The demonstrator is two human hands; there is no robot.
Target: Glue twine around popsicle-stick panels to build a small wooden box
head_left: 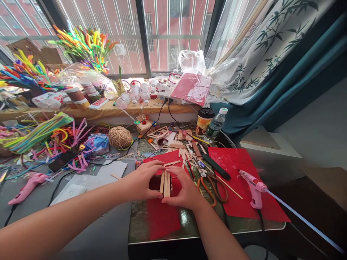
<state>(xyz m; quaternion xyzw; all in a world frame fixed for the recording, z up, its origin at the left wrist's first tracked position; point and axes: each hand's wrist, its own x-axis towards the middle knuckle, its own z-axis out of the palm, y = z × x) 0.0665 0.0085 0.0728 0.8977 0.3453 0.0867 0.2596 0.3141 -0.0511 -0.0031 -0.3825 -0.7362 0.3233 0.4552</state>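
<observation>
A few wooden craft sticks lie side by side on a red paper sheet at the table's middle. My left hand curls round their left side, its thumb and fingers pinching their ends. My right hand presses against their right side, fingers bent in the same way. Both hands squeeze the sticks together between them. A dark patch shows under the left hand, beside the sticks.
A pink glue gun rests on a second red sheet at right, scissors beside it. Loose sticks, a twine ball, a cup and a bottle lie behind. Pipe cleaners and another glue gun are at left.
</observation>
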